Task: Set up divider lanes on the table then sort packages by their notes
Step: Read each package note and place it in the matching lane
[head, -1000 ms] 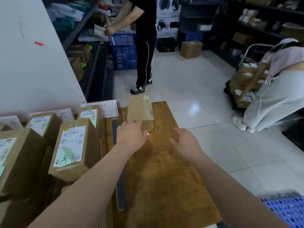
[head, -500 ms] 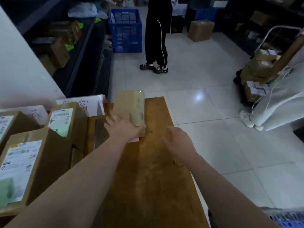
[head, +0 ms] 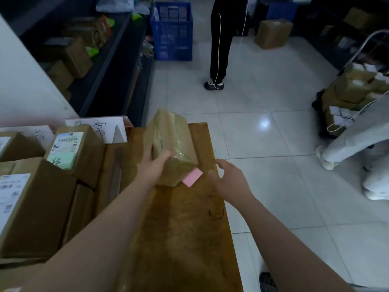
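My left hand (head: 152,164) grips the near end of a tape-wrapped brown package (head: 173,142), tilted up off the wooden table (head: 179,239). A pink note (head: 192,177) sticks out from under the package's near right corner. My right hand (head: 229,179) hovers just right of the note with fingers relaxed, holding nothing. A dark divider strip (head: 115,175) lies along the table's left part. Labelled cardboard boxes (head: 71,148) (head: 25,205) stand left of it.
White handwritten signs (head: 99,128) stand behind the boxes. A person in black trousers (head: 219,45) stands on the tiled floor by a blue crate (head: 172,30). Another person (head: 362,140) bends by a cart of parcels (head: 353,91) at right. Dark shelving (head: 88,49) runs along the left.
My left hand has lifted and tilted the package off the table, exposing the pink note beneath. My right hand has moved closer to the note.
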`<action>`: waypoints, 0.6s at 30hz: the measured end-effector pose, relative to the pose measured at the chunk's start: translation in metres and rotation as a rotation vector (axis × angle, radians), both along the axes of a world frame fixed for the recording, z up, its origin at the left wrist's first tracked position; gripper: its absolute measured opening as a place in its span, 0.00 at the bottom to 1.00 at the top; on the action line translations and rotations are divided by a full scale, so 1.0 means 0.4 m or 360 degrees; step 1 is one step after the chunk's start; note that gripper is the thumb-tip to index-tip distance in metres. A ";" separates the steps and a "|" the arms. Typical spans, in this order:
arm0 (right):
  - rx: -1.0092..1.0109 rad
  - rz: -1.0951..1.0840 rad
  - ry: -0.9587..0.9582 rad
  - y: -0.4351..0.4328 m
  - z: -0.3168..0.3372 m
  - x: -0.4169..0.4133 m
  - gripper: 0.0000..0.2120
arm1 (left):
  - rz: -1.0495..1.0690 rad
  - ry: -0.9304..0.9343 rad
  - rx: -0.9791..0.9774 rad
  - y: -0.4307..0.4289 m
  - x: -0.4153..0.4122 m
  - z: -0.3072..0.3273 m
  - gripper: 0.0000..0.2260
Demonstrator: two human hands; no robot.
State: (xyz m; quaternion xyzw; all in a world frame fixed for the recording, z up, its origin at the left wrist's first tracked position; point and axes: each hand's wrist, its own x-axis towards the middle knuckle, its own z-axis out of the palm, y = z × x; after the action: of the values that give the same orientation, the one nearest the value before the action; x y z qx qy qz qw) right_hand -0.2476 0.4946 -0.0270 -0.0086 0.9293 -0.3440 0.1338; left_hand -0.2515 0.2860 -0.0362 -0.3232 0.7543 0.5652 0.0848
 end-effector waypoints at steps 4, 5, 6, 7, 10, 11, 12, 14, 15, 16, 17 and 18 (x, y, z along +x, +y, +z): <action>-0.0104 0.0050 -0.0085 0.012 0.002 0.024 0.24 | 0.0254 0.0008 0.0797 0.055 0.134 0.050 0.16; -0.0107 0.0069 -0.0117 0.014 0.000 0.032 0.25 | 0.0325 -0.0009 0.0875 0.063 0.163 0.047 0.14; -0.0102 0.0106 -0.0147 0.015 -0.003 0.039 0.24 | 0.0391 -0.0016 0.0932 0.071 0.190 0.038 0.13; -0.0104 0.0164 -0.0180 0.015 -0.005 0.050 0.23 | 0.0444 -0.0011 0.0984 0.075 0.212 0.029 0.13; -0.0182 0.0364 -0.0266 0.005 -0.012 0.095 0.20 | 0.0584 -0.0031 0.1075 0.089 0.262 -0.002 0.15; -0.0228 0.0394 -0.0276 0.002 -0.013 0.111 0.20 | 0.0628 -0.0051 0.1057 0.093 0.275 -0.011 0.16; -0.0287 0.0392 -0.0283 0.002 -0.013 0.123 0.20 | 0.0653 -0.0065 0.1008 0.097 0.286 -0.020 0.18; -0.0388 0.0363 -0.0304 0.004 -0.011 0.139 0.18 | 0.0661 -0.0017 0.0812 0.098 0.300 -0.033 0.20; -0.0406 0.0369 -0.0296 0.004 -0.013 0.143 0.18 | 0.0634 0.0048 0.0654 0.096 0.305 -0.032 0.21; -0.0395 0.0394 -0.0286 0.003 -0.018 0.146 0.18 | 0.0581 0.0121 0.0457 0.090 0.308 -0.028 0.21; -0.0369 0.0423 -0.0271 0.002 -0.025 0.148 0.19 | 0.0506 0.0190 0.0234 0.084 0.311 -0.019 0.21; -0.0334 0.0440 -0.0259 -0.001 -0.033 0.150 0.20 | 0.0412 0.0230 0.0004 0.074 0.313 -0.010 0.21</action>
State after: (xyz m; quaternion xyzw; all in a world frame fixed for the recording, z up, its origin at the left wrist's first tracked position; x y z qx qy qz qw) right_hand -0.1876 0.4941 -0.0401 -0.1224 0.8644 -0.4170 0.2528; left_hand -0.1262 0.3157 -0.0402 -0.3761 0.7096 0.5942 -0.0428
